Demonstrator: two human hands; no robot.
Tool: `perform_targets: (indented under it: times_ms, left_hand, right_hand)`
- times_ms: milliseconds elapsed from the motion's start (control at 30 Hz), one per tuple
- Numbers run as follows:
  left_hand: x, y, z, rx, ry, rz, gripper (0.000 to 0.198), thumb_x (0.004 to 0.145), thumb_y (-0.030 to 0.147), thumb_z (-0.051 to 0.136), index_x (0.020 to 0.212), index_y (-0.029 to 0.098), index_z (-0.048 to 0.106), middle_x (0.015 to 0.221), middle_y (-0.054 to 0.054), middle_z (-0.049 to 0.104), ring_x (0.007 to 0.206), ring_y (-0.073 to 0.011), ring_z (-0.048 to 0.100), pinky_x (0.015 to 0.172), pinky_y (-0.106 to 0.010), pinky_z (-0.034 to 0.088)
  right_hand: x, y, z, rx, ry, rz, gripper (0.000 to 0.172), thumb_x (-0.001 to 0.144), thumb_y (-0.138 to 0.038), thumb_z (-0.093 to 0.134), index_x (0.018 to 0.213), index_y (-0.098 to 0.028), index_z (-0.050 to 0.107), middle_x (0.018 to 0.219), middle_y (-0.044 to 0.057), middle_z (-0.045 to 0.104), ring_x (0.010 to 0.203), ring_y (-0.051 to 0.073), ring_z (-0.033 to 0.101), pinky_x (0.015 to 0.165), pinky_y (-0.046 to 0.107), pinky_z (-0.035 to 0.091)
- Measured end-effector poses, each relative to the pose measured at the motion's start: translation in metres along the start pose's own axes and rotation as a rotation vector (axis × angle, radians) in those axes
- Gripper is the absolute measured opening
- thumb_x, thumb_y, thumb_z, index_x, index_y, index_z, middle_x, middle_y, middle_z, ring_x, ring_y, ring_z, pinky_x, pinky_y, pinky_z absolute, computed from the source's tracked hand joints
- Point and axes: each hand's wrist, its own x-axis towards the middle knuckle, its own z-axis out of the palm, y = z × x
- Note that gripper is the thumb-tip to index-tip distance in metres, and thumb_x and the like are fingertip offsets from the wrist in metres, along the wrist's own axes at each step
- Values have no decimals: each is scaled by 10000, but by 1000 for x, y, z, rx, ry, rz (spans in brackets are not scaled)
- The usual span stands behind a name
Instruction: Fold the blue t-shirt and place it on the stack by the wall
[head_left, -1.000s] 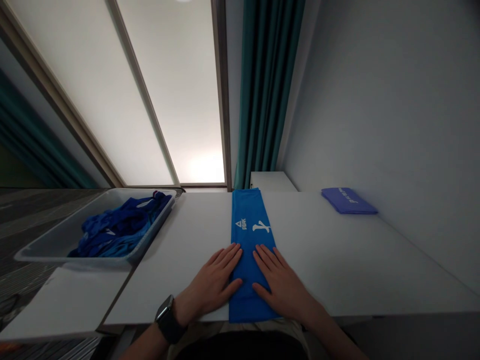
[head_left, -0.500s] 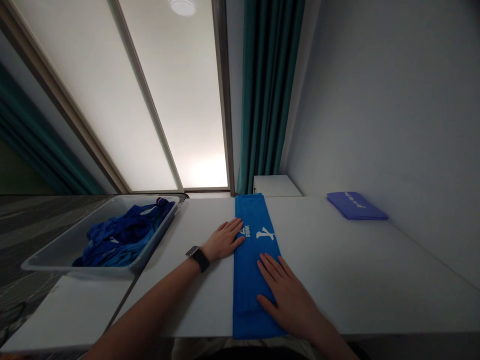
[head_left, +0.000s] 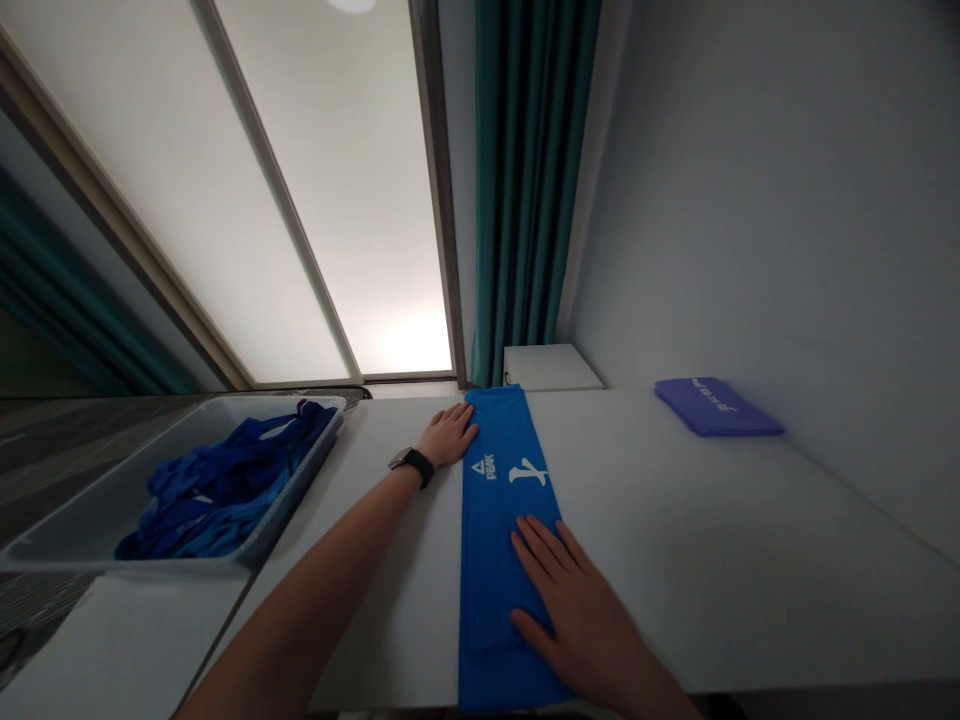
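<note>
A bright blue garment, folded into a long narrow strip with a white logo and figure printed on it, lies lengthwise on the white table. My left hand, with a dark watch on the wrist, reaches out flat with fingers open beside the strip's far left edge. My right hand rests flat with fingers spread on the near part of the strip.
A grey tray at the left holds a heap of blue garments. A folded purple-blue garment lies at the table's far right by the wall. Teal curtains and a window stand behind; a small white box sits at the far edge.
My left hand has slid away from me along the strip's left edge, from the near end to its far end. My right hand has stayed on the near part.
</note>
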Motion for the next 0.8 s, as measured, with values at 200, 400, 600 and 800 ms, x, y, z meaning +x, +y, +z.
perform_targets:
  times_ms: [200,400,600,800]
  left_hand:
    - [15,1,2,-27,-7,-7,614,1007,511,161,1525,199,265,1606,-67,229,1478,-246,195,1193,-479,148]
    - [13,5,2,-38,4,-40,622,1008,516,164,1525,185,264,1601,-82,240,1476,-250,200,1193,-482,148]
    - [-34,25,-2,-70,70,131,613,1008,517,241,1534,201,249,1605,-65,235,1484,-224,174,1209,-446,135]
    - [-114,55,-11,-60,-33,333,613,1010,482,319,1552,236,177,1617,-55,175,1488,-222,161,1210,-452,166]
  right_hand:
    - [0,0,-1,10,30,-19,703,961,-533,427,1546,-222,192,1597,62,223,1461,274,225,1212,519,146]
    - [-1,1,0,2,34,-25,717,955,-532,439,1549,-220,188,1603,60,200,1467,273,204,1215,515,133]
    - [0,-1,-3,-1,11,-20,696,971,-545,385,1549,-209,190,1605,66,188,1473,265,186,1215,511,125]
    - [0,-2,-3,-31,12,-15,693,970,-555,370,1537,-177,243,1591,81,241,1468,261,206,1217,497,125]
